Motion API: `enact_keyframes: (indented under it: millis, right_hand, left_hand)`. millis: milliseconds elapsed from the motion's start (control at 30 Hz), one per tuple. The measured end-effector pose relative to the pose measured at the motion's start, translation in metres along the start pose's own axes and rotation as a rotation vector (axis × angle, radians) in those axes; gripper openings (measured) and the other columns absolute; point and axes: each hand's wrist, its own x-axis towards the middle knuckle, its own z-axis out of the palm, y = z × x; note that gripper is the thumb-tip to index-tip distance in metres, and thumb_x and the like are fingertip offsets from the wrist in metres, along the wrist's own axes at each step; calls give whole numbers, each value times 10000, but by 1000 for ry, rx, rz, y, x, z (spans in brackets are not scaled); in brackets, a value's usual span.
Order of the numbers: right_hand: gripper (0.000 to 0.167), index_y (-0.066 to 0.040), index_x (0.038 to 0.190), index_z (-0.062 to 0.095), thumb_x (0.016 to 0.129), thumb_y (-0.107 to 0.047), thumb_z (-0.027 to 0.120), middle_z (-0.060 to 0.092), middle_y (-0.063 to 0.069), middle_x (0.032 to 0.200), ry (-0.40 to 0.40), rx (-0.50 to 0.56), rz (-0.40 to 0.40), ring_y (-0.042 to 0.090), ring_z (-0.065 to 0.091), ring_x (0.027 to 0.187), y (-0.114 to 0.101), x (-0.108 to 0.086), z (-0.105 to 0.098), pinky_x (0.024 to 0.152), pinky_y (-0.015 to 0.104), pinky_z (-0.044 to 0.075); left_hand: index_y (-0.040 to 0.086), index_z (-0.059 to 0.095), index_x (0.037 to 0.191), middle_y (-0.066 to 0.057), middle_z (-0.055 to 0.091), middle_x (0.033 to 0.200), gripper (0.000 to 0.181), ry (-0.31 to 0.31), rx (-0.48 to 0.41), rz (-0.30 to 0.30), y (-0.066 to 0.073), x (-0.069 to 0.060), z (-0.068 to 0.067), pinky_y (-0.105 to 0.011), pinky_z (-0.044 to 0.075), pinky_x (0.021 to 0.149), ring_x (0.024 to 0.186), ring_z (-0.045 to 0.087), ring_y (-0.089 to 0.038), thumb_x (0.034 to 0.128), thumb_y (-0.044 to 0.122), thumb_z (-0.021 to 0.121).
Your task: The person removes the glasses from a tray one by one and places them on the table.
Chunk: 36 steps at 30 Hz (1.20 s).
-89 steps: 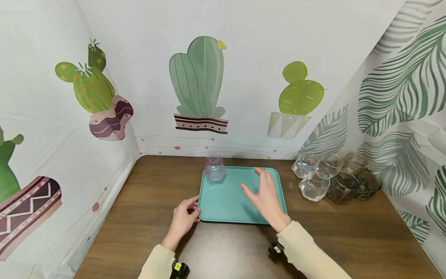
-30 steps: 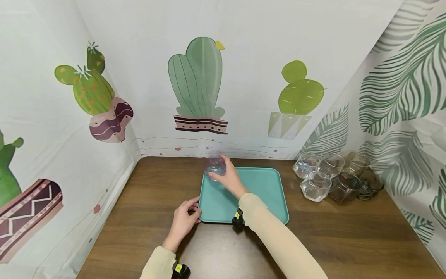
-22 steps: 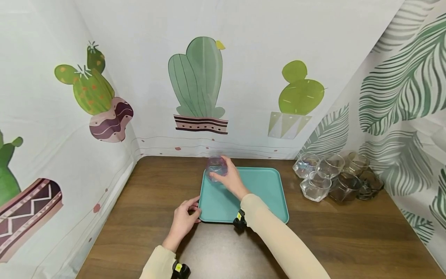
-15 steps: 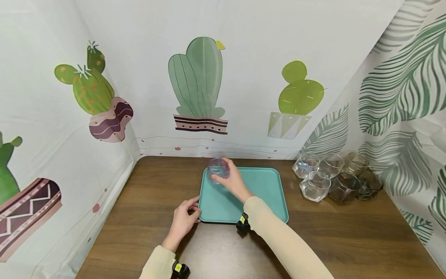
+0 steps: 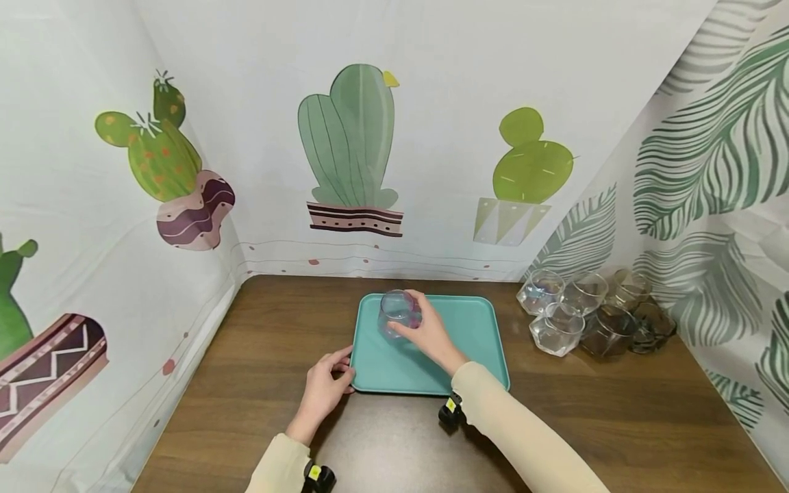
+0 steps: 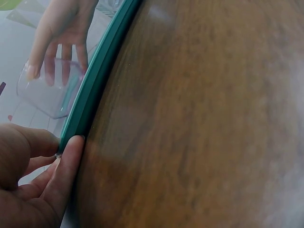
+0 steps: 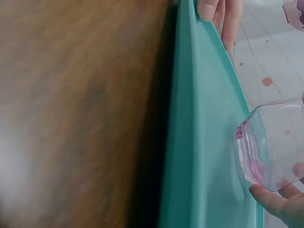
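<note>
A clear glass tumbler (image 5: 394,309) with a pink tint and angular sides is in my right hand (image 5: 434,337), over the left half of the teal tray (image 5: 394,373). Thumb and fingers grip its side; in the right wrist view the pink base of the tumbler (image 7: 273,147) is close to the tray surface, and whether they touch I cannot tell. My left hand (image 5: 325,385) pinches the tray's left rim near the front corner. The left wrist view has its thumb and fingers on either side of that rim (image 6: 95,80).
Several angular glasses, clear ones (image 5: 557,330) and smoky brown ones (image 5: 609,331), stand grouped on the wooden table (image 5: 277,329) right of the tray. A white cloth backdrop (image 5: 444,82) printed with cacti and leaves rises behind and at both sides.
My right hand reached left, took hold of the tumbler at the tray's back left corner, and has moved it right and toward me. The left hand stays on the rim.
</note>
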Motion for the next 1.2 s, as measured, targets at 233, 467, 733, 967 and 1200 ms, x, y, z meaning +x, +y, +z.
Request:
enact_keyframes:
  millis: [233, 467, 733, 967, 1200]
  right_hand:
    - [774, -106, 1500, 476, 850, -203, 884, 580, 178, 1411, -3, 0, 30, 335, 558, 1302, 1, -15, -15, 1074, 509, 560]
    - [775, -113, 1490, 489, 837, -213, 895, 590, 191, 1391, 15, -8, 43, 351, 573, 1281, -1, -34, -35, 1058, 519, 570]
    - [776, -121, 1497, 480, 849, -246, 887, 581, 192, 1404, 18, -68, 11, 357, 558, 1297, 3, -52, -61, 1055, 539, 566]
    - [780, -139, 1493, 488, 840, -259, 897, 574, 200, 1414, 41, -97, 11, 363, 549, 1311, 1, -68, -84, 1047, 538, 572]
    - [756, -128, 1472, 505, 832, -200, 901, 596, 190, 1385, 93, -142, -6, 372, 568, 1288, 6, -86, -108, 1000, 528, 601]
  left_hand:
    - [-38, 669, 1342, -155, 646, 1015, 450, -3, -3, -1, -1, 0, 0, -244, 653, 585, 942, 662, -261, 898, -104, 667]
    - [-34, 674, 1339, -154, 648, 1010, 450, 1, 2, 2, 0, 0, 0, -244, 653, 584, 935, 661, -255, 895, -106, 669]
    - [-27, 680, 1335, -153, 651, 1006, 450, 6, 2, -1, 0, -1, 0, -246, 653, 582, 929, 663, -247, 892, -105, 670]
    - [-26, 679, 1337, -150, 650, 1006, 454, 10, 16, -5, 0, -1, 0, -243, 651, 580, 926, 664, -245, 890, -107, 669]
    - [-29, 674, 1342, -158, 649, 1016, 456, 3, 8, -14, 2, 0, 0, -246, 653, 584, 928, 664, -250, 892, -105, 667]
